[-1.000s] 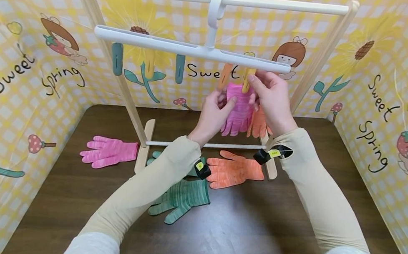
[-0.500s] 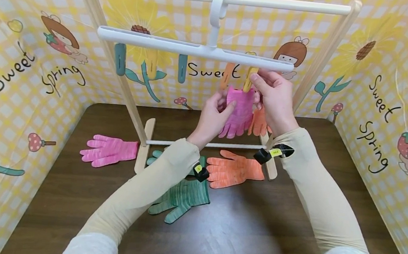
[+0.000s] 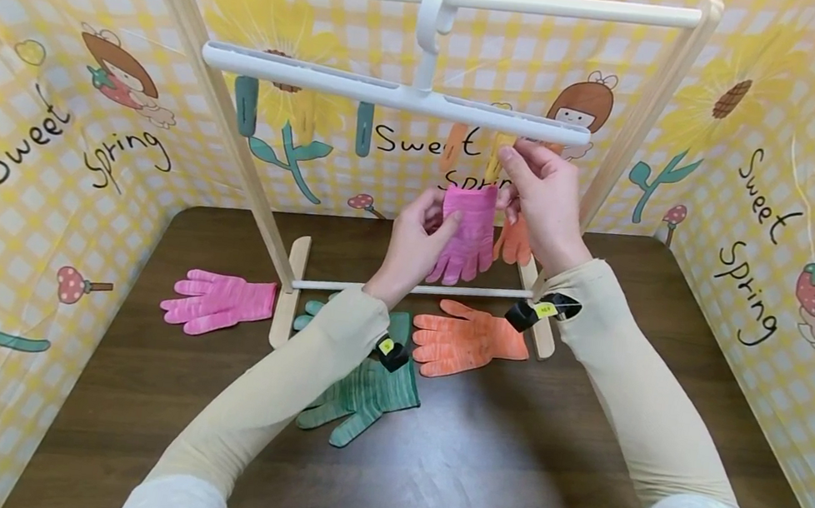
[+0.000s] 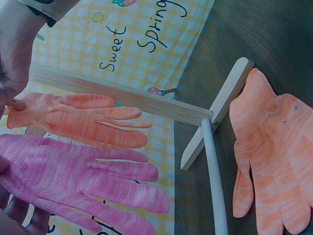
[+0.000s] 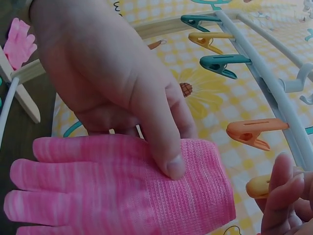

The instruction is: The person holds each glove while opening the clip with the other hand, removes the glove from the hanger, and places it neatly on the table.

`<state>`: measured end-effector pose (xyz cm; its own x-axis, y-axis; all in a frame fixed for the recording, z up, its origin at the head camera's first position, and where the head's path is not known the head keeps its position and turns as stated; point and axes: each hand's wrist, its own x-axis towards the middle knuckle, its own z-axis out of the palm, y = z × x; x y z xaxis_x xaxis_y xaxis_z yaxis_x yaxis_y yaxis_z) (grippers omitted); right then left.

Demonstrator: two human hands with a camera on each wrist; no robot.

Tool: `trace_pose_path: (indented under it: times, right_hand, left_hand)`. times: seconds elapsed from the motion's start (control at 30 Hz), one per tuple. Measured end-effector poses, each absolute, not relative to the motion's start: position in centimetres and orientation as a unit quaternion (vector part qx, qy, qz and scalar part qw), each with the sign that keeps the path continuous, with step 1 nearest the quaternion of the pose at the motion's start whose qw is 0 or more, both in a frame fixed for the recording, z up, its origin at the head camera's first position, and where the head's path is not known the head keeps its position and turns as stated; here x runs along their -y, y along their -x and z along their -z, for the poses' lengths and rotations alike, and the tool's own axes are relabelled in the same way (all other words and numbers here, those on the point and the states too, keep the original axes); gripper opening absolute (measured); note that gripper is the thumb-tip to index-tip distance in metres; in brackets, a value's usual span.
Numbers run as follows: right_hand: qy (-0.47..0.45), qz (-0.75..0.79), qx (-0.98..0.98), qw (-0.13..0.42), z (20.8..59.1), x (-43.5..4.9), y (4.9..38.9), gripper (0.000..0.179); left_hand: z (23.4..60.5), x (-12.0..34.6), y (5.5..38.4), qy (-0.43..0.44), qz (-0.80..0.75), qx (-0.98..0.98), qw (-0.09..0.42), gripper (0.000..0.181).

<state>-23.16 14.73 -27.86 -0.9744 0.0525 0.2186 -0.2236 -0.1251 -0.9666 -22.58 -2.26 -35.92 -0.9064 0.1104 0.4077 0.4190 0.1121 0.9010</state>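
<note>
My left hand (image 3: pixel 416 242) pinches the cuff of a pink glove (image 3: pixel 468 232), thumb on the near side, glove fingers hanging down. The right wrist view shows that thumb on the ribbed pink cuff. My right hand (image 3: pixel 545 198) pinches a yellow clip (image 3: pixel 495 159) under the white hanger (image 3: pixel 388 93). The cuff is just below the clip, apart from it. Behind the right hand hangs an orange glove (image 4: pixel 88 117); its clip is mostly hidden. To the left along the hanger are an orange clip (image 5: pixel 257 131), a teal clip (image 5: pixel 225 63) and more clips.
The hanger hooks over the top bar of a wooden rack (image 3: pixel 261 212). On the dark table (image 3: pixel 495 482) lie another pink glove (image 3: pixel 221 302), an orange glove (image 3: pixel 469 342) and green gloves (image 3: pixel 369 392), partly under the left forearm. Patterned cloth walls surround the table.
The pink glove and my left hand have moved down and slightly left, so the cuff is off the yellow clip. The right hand stays at the clip. The hanger's left end has risen a little.
</note>
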Motion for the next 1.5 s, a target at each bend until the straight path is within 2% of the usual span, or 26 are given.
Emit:
trace_pose_path:
  times: [0.3, 1.23, 1.5]
  right_hand:
    - [-0.06, -0.729, 0.673, 0.112, 28.0, -14.9, 23.2, 0.045]
    - [-0.116, -0.535, 0.807, 0.222, 29.8, -15.3, 22.2, 0.034]
    - [-0.114, -0.529, 0.812, 0.218, 30.6, -15.8, 21.3, 0.031]
  left_hand:
    - [36.9, 2.9, 21.9, 0.175, 0.634, 0.744, 0.116, 0.018]
    - [37.5, 5.9, 19.0, 0.178, 0.63, 0.748, 0.112, 0.02]
    - [37.6, 7.3, 18.1, 0.174, 0.618, 0.758, 0.115, 0.02]
